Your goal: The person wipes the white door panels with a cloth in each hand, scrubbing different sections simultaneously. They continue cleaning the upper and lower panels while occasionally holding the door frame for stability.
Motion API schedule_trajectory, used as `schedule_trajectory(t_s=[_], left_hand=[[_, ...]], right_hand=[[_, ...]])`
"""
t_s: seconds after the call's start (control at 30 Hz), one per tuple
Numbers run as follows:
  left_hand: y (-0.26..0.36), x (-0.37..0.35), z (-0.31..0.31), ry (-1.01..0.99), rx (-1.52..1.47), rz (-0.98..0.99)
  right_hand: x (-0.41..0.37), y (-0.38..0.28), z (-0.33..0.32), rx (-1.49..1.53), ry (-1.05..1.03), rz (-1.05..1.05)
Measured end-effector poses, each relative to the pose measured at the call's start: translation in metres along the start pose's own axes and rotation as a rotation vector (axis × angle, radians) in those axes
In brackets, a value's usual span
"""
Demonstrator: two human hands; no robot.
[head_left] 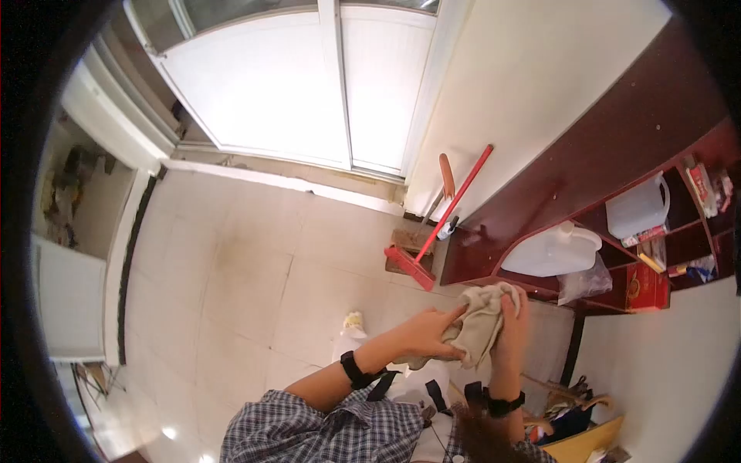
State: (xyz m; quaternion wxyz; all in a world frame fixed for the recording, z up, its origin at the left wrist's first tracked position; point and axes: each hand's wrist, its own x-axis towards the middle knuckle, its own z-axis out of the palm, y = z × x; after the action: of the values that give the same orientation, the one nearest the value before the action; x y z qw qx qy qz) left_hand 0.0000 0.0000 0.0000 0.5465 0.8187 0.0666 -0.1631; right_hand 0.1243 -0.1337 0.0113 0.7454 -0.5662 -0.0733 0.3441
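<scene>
A crumpled beige cloth [480, 328] is bunched up between my two hands, in front of my body. My left hand [434, 333] grips it from the left side, with the fingers pressed into the folds. On the other side, my right hand [509, 328] is closed around the cloth's right edge. Part of the cloth hangs down below my left hand. Black bands circle both of my wrists.
A red broom [444, 224] leans at the wall beside a dustpan [405, 245]. To the right stands a dark red shelf unit [532, 208] holding a white plastic jug [552, 251] and a clear container [639, 204]. White sliding doors [262, 85] are ahead, beyond the tiled floor [224, 262].
</scene>
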Motion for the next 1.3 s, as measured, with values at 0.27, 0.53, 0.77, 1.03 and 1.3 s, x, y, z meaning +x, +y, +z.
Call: schedule_trajectory(t_s=[0.27,0.53,0.77,1.03,1.3], left_hand=[[-0.031,-0.044,-0.07,0.231,-0.502,0.284],[-0.027,-0.032,-0.089,0.21,-0.087,0.31],[-0.007,-0.007,-0.091,0.156,-0.034,0.202],[-0.001,0.047,-0.11,0.14,0.042,0.114],[0.011,0.096,-0.131,0.259,0.243,0.176]], right_hand=[[0.006,0.007,0.122,-0.166,-0.319,-0.229],[0.01,0.022,0.109,-0.254,-0.144,-0.146],[0.035,0.02,0.056,0.079,0.371,-0.116],[0.062,-0.032,0.0,0.188,0.741,-0.329],[0.108,-0.056,-0.047,0.149,0.565,-0.225]])
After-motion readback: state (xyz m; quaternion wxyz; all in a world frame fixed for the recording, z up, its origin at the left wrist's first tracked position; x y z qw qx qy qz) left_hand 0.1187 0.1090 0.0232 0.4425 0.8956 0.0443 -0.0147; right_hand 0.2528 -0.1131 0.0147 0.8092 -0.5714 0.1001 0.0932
